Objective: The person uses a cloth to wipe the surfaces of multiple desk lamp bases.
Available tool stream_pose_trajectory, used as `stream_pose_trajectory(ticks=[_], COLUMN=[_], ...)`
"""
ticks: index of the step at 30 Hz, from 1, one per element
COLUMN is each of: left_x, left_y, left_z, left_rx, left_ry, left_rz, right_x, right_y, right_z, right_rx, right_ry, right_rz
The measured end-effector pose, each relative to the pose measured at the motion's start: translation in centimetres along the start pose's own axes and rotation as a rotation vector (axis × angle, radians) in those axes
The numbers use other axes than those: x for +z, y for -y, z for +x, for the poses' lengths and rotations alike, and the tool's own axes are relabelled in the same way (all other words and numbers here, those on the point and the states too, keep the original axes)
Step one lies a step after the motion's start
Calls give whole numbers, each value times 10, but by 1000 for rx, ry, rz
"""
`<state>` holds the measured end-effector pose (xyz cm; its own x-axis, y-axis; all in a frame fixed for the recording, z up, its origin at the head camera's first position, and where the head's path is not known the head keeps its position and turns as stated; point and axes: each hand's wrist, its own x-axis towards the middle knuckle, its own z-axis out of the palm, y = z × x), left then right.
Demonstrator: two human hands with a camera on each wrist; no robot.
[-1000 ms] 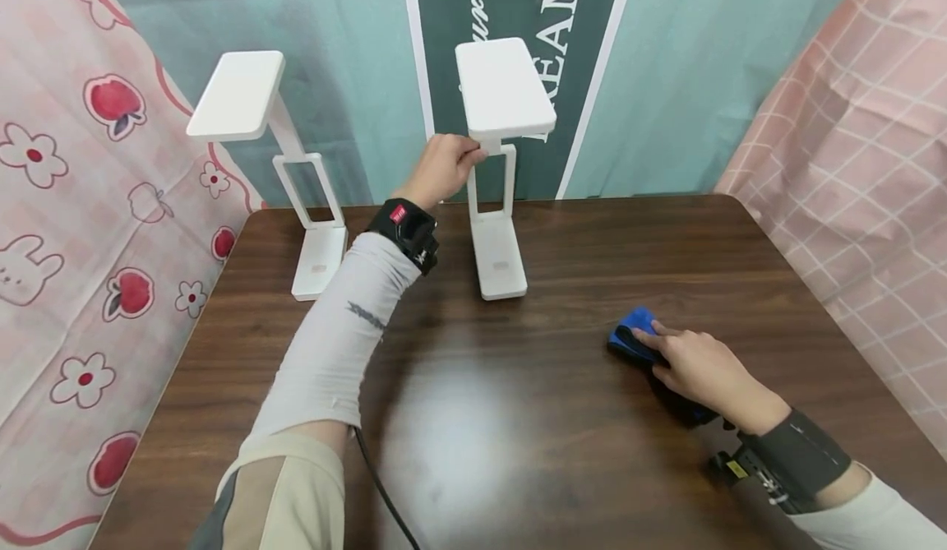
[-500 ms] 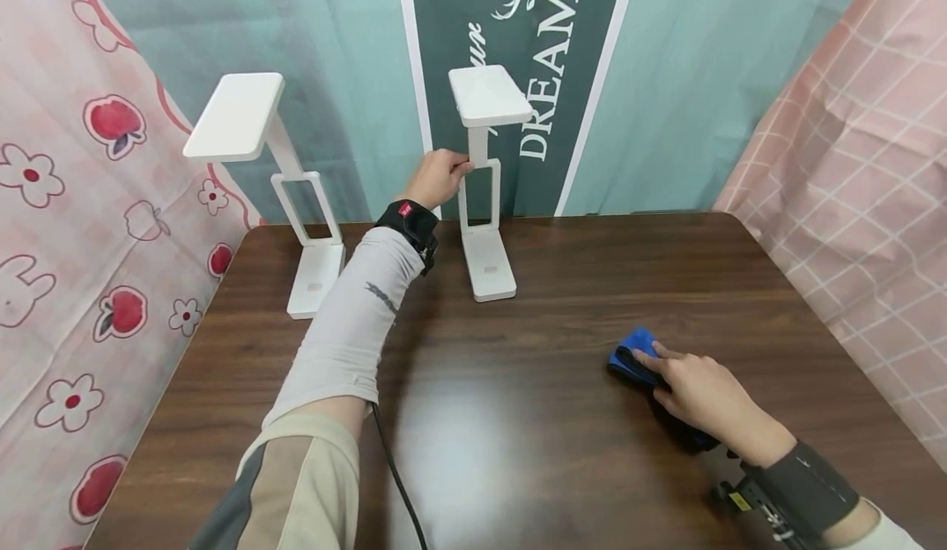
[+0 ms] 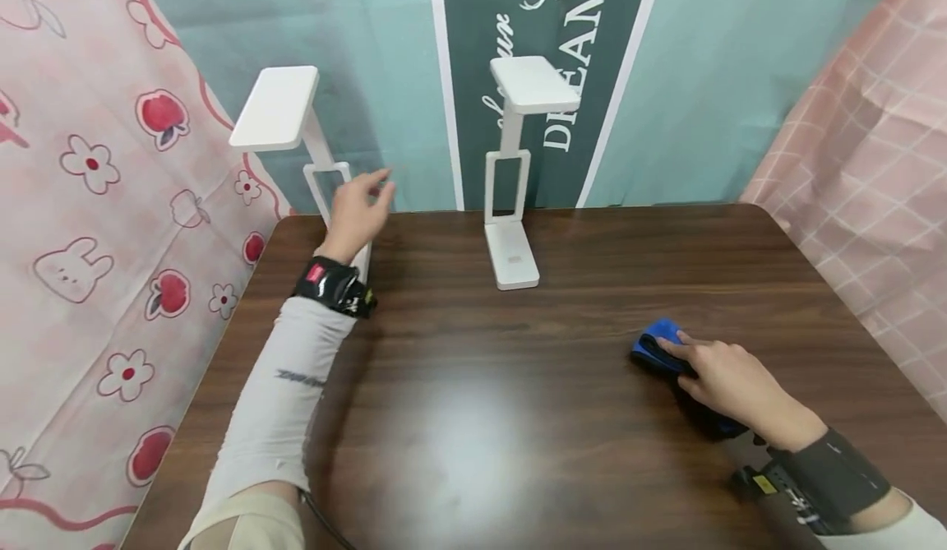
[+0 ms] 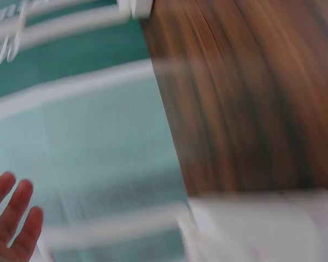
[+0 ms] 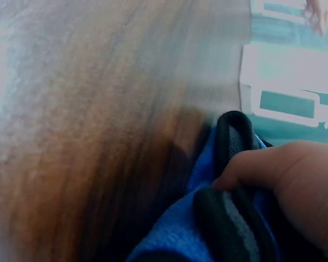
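Two white folding desk lamps stand on the table, a left lamp (image 3: 275, 110) and a right lamp (image 3: 534, 83). My left hand (image 3: 358, 213) is in front of the left lamp's frame, hiding part of it and its base. The fingers are spread and hold nothing, as the left wrist view also shows with the hand (image 4: 13, 224) at its lower left corner. At the right of the table, my right hand (image 3: 728, 379) grips a folded blue cloth with black edging (image 3: 668, 332). In the right wrist view a digit pushes into a fold of the cloth (image 5: 177, 226).
The dark wood table (image 3: 584, 328) has its back edge right against a teal curtain (image 3: 688, 106). Patterned pink curtains hang at the left (image 3: 81, 229) and right (image 3: 858, 172). A black cable (image 3: 325, 519) runs below my left sleeve.
My left hand has let go of the right lamp and moved left to the other lamp. The right lamp has shifted back toward the curtain. My right hand stays on the cloth.
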<state>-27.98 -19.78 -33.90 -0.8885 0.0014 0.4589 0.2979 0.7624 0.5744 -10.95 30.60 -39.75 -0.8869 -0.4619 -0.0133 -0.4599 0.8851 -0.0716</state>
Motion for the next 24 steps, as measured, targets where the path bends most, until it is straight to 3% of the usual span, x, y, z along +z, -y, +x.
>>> stream_pose_trajectory(ticks=[4,7,9,15,24], left_x=[-28,-43,-52,-58,-55], left_y=[33,51,60,65,75], left_z=[-16,-22,-22,-3,10], left_rx=[-117,-167,-183,-166,-171], left_ry=[-207,-258,-241,-146,-73], left_rz=[-48,-80,-85,-57,34], right_x=[-1,1,2,2,3], right_y=[-6,-6,-4,-4,-3], right_z=[0,2,4,3,3], right_rx=[26,29,22,31,31], right_ry=[11,20,27,21,19], right_rz=[31,37,37,23,18])
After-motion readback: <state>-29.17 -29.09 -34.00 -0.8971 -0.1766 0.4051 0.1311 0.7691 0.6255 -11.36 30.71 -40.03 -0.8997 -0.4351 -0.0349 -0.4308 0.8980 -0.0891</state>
